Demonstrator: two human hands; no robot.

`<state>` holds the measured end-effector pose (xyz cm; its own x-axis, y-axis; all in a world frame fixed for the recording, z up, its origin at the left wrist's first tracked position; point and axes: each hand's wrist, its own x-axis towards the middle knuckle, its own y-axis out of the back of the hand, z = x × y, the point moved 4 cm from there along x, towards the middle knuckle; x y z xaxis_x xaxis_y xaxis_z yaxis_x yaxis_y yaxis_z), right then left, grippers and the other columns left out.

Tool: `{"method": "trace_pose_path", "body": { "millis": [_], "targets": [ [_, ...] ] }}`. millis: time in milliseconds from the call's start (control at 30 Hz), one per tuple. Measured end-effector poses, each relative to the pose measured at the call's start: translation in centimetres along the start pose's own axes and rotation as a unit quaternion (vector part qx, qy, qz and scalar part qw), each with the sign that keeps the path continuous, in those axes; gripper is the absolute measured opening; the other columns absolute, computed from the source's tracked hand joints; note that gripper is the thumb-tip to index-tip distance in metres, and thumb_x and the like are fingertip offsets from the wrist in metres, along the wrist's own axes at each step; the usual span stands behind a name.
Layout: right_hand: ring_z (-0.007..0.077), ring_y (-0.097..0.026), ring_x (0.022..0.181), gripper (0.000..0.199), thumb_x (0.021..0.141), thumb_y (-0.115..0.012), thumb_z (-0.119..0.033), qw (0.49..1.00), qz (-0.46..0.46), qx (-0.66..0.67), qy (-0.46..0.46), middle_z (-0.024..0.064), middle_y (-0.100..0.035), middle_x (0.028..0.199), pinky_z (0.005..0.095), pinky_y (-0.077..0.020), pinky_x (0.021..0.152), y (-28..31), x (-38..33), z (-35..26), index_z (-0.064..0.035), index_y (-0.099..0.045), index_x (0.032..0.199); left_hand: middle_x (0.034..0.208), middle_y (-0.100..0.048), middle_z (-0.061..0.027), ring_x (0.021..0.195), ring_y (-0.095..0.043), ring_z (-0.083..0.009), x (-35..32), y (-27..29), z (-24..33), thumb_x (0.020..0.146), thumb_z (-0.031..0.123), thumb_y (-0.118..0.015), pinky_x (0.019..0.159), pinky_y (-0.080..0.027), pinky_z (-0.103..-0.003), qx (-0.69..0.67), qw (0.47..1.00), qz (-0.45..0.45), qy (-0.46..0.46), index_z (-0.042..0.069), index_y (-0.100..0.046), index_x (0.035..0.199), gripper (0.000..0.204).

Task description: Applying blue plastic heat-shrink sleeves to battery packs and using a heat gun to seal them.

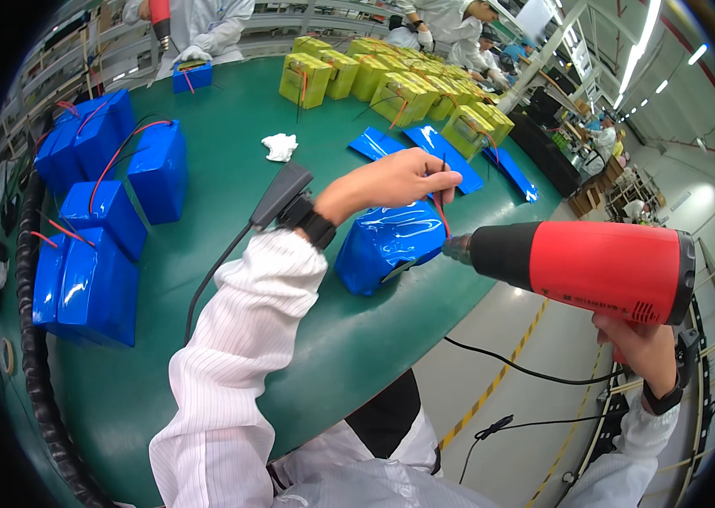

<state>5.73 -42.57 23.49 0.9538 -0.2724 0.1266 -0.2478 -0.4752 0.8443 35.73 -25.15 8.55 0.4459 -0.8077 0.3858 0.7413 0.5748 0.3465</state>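
Observation:
A red and black heat gun (603, 262) is gripped by its handle in my right hand (641, 343). Its metal nozzle points left, close to the right side of a battery pack in shiny, wrinkled blue film (387, 241) on the bench. Above that pack, my left hand (408, 179) is closed, thumb and fingers pinching the pack's thin red and black wires (440, 207). Flat blue film sleeves (451, 157) lie just beyond the left hand. Both wrists wear black bands, and a black device with a cable (283, 195) sits at the left one.
Several wrapped blue packs (104, 224) stand on the left of the green bench (231, 220); yellow-green packs (408, 80) fill the far side. A crumpled white cloth (280, 146) lies between. Across the bench, a co-worker's gloved hand (197, 52) touches a blue pack. A black cable (527, 372) hangs at right.

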Motion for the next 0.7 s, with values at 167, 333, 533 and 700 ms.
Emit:
{"method": "trace_pose_path", "body": {
  "millis": [167,333,533,700],
  "targets": [
    [0.0175,-0.067,0.074,0.026,0.091,-0.073,-0.008,0.991,0.02,0.005,-0.13,0.008,-0.067,0.088,0.0313,-0.055,0.061,2.5,-0.2,3.3,0.002,-0.062,0.113,0.083,-0.067,-0.0043,0.077,-0.059,-0.0108,-4.4,-2.3,2.8,0.103,0.025,-0.058,0.072,-0.048,-0.029,0.074,0.983,0.165,-0.001,-0.002,-0.069,0.092,0.031],
    [0.0146,-0.064,0.066,0.031,0.09,-0.076,-0.012,0.991,0.048,0.118,-0.03,0.0073,-0.066,0.087,0.0277,-0.0523,0.055,3.5,1.6,5.8,0.002,-0.062,0.113,0.093,-0.062,-0.0115,0.084,-0.061,-0.0297,-10.1,-9.9,4.9,0.094,0.008,-0.067,0.074,-0.051,-0.038,0.163,0.958,0.19,-0.142,-0.002,-0.062,0.093,0.011],
    [0.0133,-0.063,0.064,0.033,0.09,-0.076,-0.01,0.993,-0.04,0.108,-0.02,0.0068,-0.065,0.087,0.0288,-0.0534,0.053,2.1,4.4,5.0,0.0022,-0.059,0.116,0.097,-0.063,-0.0093,0.085,-0.061,-0.0285,-11.8,-14.5,3.3,0.089,0.007,-0.071,0.073,-0.051,-0.039,0.225,0.953,0.141,-0.148,0.001,-0.061,0.096,0.014],
    [0.0171,-0.065,0.067,0.038,0.092,-0.075,-0.015,0.99,-0.074,0.118,0.012,0.0095,-0.064,0.091,0.0307,-0.0554,0.054,2.3,6.1,4.3,0.0016,-0.056,0.12,0.097,-0.063,-0.0099,0.086,-0.061,-0.0294,-12.1,-15.2,2.8,0.09,0.007,-0.071,0.074,-0.051,-0.039,0.219,0.958,0.129,-0.134,0.001,-0.061,0.096,0.013]
  ]
}}
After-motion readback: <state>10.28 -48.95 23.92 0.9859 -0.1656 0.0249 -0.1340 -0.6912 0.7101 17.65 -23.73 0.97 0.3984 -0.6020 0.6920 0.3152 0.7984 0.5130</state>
